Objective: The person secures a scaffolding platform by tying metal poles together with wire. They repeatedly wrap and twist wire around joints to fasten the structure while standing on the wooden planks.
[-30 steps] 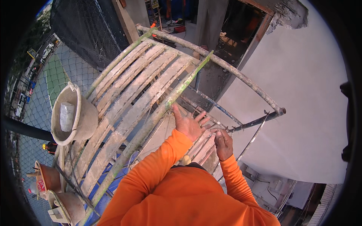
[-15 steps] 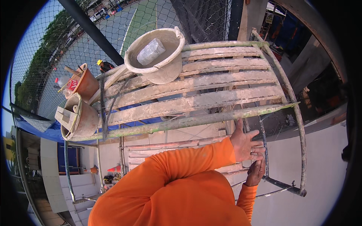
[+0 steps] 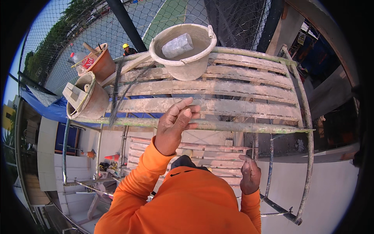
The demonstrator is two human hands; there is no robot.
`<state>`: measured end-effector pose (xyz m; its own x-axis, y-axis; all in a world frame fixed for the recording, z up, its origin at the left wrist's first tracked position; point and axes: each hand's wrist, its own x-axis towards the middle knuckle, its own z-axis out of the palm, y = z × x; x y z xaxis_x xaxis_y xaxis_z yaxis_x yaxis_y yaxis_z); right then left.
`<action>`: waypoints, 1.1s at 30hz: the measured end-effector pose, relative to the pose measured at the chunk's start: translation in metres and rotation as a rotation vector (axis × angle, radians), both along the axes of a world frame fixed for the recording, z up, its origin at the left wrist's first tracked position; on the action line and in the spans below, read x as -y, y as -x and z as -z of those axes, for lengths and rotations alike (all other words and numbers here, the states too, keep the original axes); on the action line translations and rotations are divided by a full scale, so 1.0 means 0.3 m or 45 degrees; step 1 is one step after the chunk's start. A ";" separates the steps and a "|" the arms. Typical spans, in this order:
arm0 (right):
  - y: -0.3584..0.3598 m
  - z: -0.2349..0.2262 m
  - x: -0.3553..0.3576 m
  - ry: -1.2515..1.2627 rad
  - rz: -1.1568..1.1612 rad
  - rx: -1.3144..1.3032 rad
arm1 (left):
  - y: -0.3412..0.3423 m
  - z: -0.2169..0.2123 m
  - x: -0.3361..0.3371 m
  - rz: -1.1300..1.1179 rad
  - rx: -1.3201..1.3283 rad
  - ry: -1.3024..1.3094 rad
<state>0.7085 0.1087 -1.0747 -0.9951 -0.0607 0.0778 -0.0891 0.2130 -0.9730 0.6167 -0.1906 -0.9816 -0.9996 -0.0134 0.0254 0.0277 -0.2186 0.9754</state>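
— Scaffold rail (image 3: 233,126): location?
— Horizontal, just below the wooden planks (image 3: 218,87), under the left hand (image 3: 175,124).
— Left hand state?
— Raised above the rail, fingers loosely curled, grasping nothing.
— Right hand (image 3: 249,175)?
— Lower right, near a thin upright bar (image 3: 269,163); fingers bent, grip cannot be told.
— Items on planks?
— Pale bucket (image 3: 183,46) at the far edge; two brown buckets (image 3: 91,84) at the left end.

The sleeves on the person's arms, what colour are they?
Bright orange, plain, seen in the head view: the left sleeve runs up to the left hand.
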 end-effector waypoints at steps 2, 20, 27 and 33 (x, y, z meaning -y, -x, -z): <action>0.054 -0.033 0.087 -0.090 -0.311 0.018 | -0.034 0.064 -0.085 0.121 0.103 -0.188; 0.140 0.012 0.421 0.045 -0.581 0.315 | -0.109 0.231 0.072 0.066 -0.027 0.162; 0.124 0.047 0.549 -0.121 -0.469 0.298 | -0.081 0.312 0.252 0.273 -0.187 0.516; 0.101 0.087 0.706 0.049 -0.264 0.450 | -0.086 0.384 0.333 0.239 -0.127 0.585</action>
